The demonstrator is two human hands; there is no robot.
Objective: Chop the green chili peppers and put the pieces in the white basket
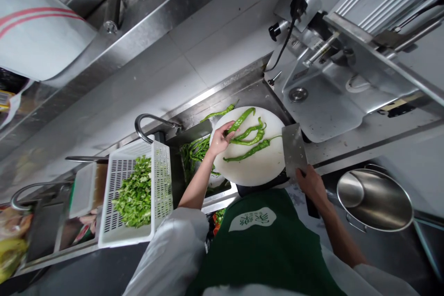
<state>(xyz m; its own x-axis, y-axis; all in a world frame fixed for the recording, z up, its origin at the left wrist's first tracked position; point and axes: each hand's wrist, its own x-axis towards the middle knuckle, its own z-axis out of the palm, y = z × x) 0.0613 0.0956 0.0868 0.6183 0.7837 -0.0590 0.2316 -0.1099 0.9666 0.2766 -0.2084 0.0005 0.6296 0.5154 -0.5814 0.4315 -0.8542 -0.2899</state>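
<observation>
My left hand (222, 138) is closed on a long green chili pepper (242, 119) over a round white cutting board (274, 166). More green peppers (247, 151) lie on the board, to the right of and below my fingers. In my right hand (310, 182) is a cleaver (294, 148), its wide blade at the board's right edge. Beside the board, on the left, whole green peppers (196, 151) are heaped in the sink. One more pepper (220, 113) lies behind the board on the metal ledge.
A white basket (161, 185) of chopped greens (137, 194) stands to the left, by a curved faucet (142, 118). A slicing machine (322, 97) is at the right back. A steel pot (381, 199) sits at the right. A metal shelf (149, 32) runs overhead.
</observation>
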